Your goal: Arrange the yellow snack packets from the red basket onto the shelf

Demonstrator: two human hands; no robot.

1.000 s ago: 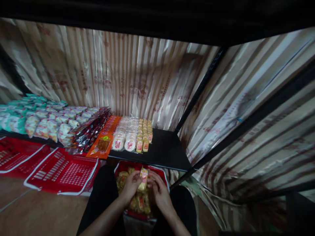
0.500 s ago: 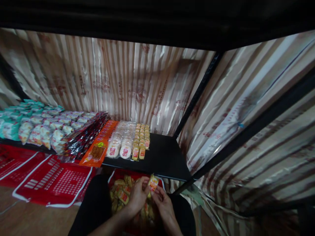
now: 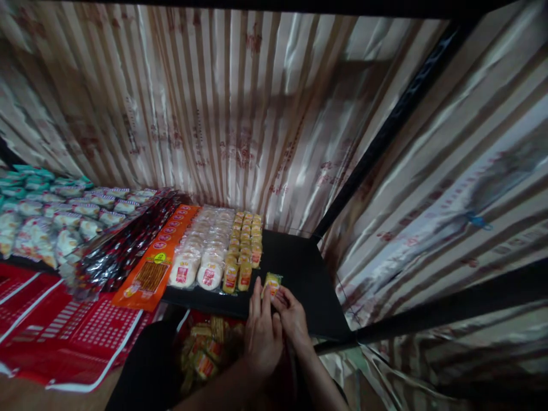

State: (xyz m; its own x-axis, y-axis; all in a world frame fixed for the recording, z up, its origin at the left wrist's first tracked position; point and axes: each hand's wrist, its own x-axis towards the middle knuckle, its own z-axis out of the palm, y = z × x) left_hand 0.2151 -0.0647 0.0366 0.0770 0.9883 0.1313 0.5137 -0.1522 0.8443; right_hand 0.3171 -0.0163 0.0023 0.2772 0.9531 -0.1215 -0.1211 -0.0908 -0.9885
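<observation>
Both my hands are at the front edge of the black shelf [image 3: 295,262], to the right of the laid-out rows. A small yellow wrapped snack packet [image 3: 273,281] with a red and white label is pinched between them. My left hand [image 3: 263,331] is closed on its left side, fingers pointing forward. My right hand [image 3: 292,317] grips its lower right side with thumb and fingers. Just left stand rows of matching yellow packets [image 3: 244,251]. Below, more loose yellow packets [image 3: 205,351] lie in a basket between my knees, partly hidden by my left forearm.
Left of the yellow rows are round white wrapped crackers [image 3: 209,274], an orange snack bag [image 3: 148,274], dark red packs [image 3: 120,257] and white pouches [image 3: 36,234]. Red baskets [image 3: 94,325] stand below. A black post [image 3: 377,148] and striped curtain [image 3: 240,114] bound the shelf.
My hands have moved up and forward with the yellow packet, from above the basket to the shelf's front edge. The view has tilted down and come closer to the shelf.
</observation>
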